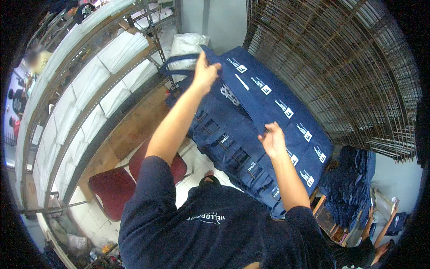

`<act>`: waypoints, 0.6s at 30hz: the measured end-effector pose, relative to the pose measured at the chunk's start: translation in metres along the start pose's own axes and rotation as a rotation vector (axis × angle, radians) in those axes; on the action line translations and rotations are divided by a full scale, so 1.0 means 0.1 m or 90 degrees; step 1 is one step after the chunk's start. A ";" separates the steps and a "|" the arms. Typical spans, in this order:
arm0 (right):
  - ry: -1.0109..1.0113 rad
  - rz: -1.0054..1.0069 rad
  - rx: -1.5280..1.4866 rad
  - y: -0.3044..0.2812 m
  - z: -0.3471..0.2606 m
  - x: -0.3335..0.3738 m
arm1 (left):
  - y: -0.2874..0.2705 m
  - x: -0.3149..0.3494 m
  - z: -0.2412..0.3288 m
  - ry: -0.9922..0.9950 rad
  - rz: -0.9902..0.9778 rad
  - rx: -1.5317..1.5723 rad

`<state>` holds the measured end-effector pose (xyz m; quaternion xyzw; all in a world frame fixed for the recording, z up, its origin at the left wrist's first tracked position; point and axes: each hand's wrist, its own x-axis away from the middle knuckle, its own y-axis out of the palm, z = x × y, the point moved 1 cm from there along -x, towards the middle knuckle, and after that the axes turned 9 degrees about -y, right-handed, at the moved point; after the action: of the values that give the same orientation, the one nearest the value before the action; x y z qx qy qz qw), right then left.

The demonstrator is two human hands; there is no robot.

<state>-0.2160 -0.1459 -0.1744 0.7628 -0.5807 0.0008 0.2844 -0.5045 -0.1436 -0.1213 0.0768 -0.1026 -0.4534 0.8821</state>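
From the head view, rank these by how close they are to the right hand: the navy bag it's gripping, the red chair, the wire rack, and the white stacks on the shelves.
From the right hand:
1. Navy bag: its edge is in the fingers, straight ahead.
2. Wire rack: up and to the right, behind the bag pile.
3. Red chair: lower left, on the tiled floor.
4. White stacks: far left, on the shelves.

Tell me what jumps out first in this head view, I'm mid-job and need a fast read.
At centre, a stack of navy blue tote bags with white logo patches fills the view, the left hand gripping the top bag's far edge and the right hand pinching its near edge. A wire mesh rack looms at upper right, and shelves of white folded stock curve along the left.
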 end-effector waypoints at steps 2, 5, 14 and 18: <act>-0.048 -0.016 0.015 0.34 0.01 -0.03 | -0.23 -0.12 0.23 0.034 0.002 0.003; -0.145 -0.054 0.041 0.74 0.17 -0.07 | -0.65 -0.14 0.31 0.072 0.200 0.094; 0.036 -0.066 0.254 0.75 2.13 -0.63 | -2.02 -0.20 -1.42 -0.091 0.309 0.008; 0.089 -0.016 0.375 0.60 2.61 -0.81 | -2.59 -0.36 -2.36 -0.258 0.272 -0.036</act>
<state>-0.3816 -0.1980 -0.3942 0.8177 -0.5251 0.2179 0.0901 -0.6689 -0.2542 -0.4129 -0.0635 -0.2777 -0.2663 0.9208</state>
